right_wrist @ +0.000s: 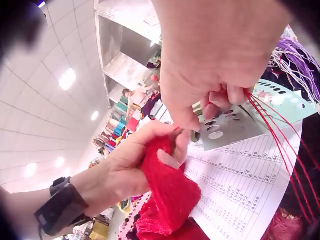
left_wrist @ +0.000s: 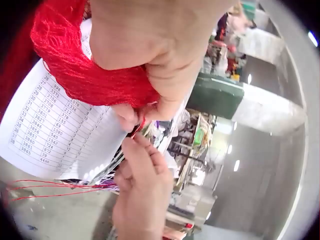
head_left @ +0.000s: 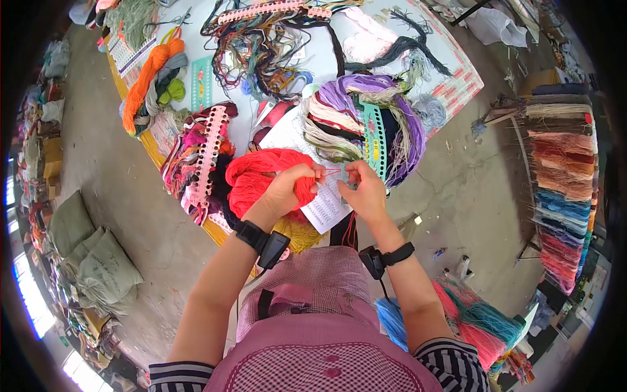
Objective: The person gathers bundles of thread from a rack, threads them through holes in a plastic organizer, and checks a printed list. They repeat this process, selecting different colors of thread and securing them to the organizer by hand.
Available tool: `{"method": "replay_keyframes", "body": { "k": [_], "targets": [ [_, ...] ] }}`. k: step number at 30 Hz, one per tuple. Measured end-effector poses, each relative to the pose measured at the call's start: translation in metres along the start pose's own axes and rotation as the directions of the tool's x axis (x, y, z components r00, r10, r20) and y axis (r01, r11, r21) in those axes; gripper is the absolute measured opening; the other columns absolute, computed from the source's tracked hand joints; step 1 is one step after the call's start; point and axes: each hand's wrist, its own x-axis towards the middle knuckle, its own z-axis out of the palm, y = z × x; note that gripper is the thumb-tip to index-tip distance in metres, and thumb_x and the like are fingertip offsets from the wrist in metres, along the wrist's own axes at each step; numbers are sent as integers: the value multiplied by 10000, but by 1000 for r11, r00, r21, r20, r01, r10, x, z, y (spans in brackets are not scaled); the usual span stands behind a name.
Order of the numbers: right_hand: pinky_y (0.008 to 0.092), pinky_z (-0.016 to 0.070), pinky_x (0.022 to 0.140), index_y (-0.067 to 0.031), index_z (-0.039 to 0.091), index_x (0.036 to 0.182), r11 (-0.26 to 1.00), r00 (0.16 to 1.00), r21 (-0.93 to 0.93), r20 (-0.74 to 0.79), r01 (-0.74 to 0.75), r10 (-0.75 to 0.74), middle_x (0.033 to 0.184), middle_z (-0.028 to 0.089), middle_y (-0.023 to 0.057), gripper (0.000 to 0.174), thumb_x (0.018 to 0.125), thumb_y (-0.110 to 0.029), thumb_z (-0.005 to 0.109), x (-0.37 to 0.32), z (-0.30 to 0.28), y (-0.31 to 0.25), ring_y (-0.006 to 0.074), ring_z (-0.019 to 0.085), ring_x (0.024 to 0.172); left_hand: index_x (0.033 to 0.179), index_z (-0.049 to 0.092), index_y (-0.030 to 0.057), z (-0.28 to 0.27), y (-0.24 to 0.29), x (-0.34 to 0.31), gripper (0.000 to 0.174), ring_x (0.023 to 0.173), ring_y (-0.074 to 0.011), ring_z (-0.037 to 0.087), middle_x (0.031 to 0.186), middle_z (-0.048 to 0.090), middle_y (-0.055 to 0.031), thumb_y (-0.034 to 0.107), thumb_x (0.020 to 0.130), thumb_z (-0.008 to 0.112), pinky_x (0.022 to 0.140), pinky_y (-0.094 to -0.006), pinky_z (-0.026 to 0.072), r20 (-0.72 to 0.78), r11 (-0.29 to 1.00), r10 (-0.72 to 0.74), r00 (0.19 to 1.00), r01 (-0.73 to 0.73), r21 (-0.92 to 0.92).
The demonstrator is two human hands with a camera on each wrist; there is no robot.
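A thick skein of bright red thread [head_left: 258, 179] hangs over my left hand [head_left: 290, 189]. Its thumb and forefinger pinch the red thread at the skein's right side. Close beside it, my right hand [head_left: 369, 193] pinches fine red strands; their loose ends [right_wrist: 281, 131] trail from its fingers. In the left wrist view the fingertips of both hands nearly meet on the thread. Beneath lies a printed sheet of numbers [left_wrist: 60, 125]. A grey card with punched holes [right_wrist: 232, 131] sits under the right fingers. Past it is a mint-green holed card [head_left: 374, 134] strung with purple, cream and dark threads.
A pink holed card [head_left: 208, 157] with red and pink threads lies left of the skein. Orange yarn [head_left: 153, 78] and tangled dark threads [head_left: 261, 65] cover the table's far side. A rack of coloured yarn [head_left: 562, 176] stands right; stuffed sacks [head_left: 98, 261] rest on the floor left.
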Motion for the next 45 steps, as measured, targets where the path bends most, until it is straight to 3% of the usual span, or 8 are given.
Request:
{"method": "replay_keyframes", "body": {
  "k": [3, 6, 9, 15, 22, 25, 31, 45],
  "targets": [
    [375, 507, 661, -79, 551, 1114, 987, 987, -48, 37, -155, 157, 881, 639, 93, 488, 682, -164, 761, -1, -11, -19, 254, 643, 766, 962, 594, -17, 16, 11, 7, 282, 679, -118, 537, 756, 596, -64, 244, 863, 558, 558, -233, 405, 73, 957, -139, 988, 152, -245],
    [404, 507, 672, -132, 569, 1133, 984, 962, -28, -204, 178, -180, 951, 612, 79, 482, 683, -148, 740, 2, 0, -13, 280, 639, 802, 951, 670, 86, 41, 16, 26, 350, 571, -87, 516, 649, 575, -21, 410, 817, 663, 502, -271, 389, -178, 566, -379, 908, 380, 732],
    [416, 506, 683, -190, 577, 1139, 978, 986, -133, -28, 160, -165, 960, 583, 68, 465, 696, -133, 708, 6, -4, -7, 287, 632, 812, 949, 689, 104, 34, 22, 22, 403, 607, -74, 518, 675, 579, -7, 471, 783, 699, 510, -255, 388, -106, 599, -211, 972, 214, 772],
    [401, 508, 683, -260, 598, 1121, 987, 991, -112, 81, 119, -110, 940, 572, 61, 434, 707, -146, 658, 17, 2, 9, 274, 627, 795, 666, 536, 104, -16, 116, -72, 369, 495, -57, 373, 575, 440, 31, 332, 955, 554, 470, -236, 279, -221, 929, 24, 975, 60, 365],
    [353, 502, 730, -211, 574, 1208, 989, 985, -84, 135, 119, -107, 979, 601, 64, 532, 703, -226, 740, 13, -10, -10, 236, 621, 848, 1158, 507, 57, -41, 150, -119, 302, 810, -232, 607, 947, 584, -98, 289, 968, 540, 734, -328, 531, -600, 912, 151, 786, -344, -223],
    [285, 500, 658, -51, 650, 1026, 892, 987, 451, 140, 2, -73, 932, 611, 37, 231, 842, -184, 695, 9, 1, -54, 130, 619, 749, 1289, 440, 5, -53, 102, -114, 460, 1167, -327, 517, 1281, 517, -161, 357, 993, 454, 955, -521, 458, -102, 858, 191, 976, -216, -465],
    [223, 462, 642, 10, 645, 923, 696, 958, 717, 180, 28, -225, 825, 629, 11, 158, 915, -147, 634, -14, -27, -151, 69, 569, 732, 1389, 366, -51, 53, 104, -115, 688, 1236, -224, 480, 1370, 479, -135, 514, 998, 318, 1064, -382, 358, 69, 894, 105, 992, -64, -444],
    [255, 470, 794, 34, 659, 917, 533, 974, 832, 217, -150, -64, 873, 662, 50, 130, 932, -79, 596, -43, -59, -138, 107, 599, 860, 1060, 627, -60, 71, 101, -115, 209, 1013, -224, 634, 1134, 646, -169, 12, 864, 616, 904, -348, 498, -40, 965, 263, 964, -262, 22]
  ]
}}
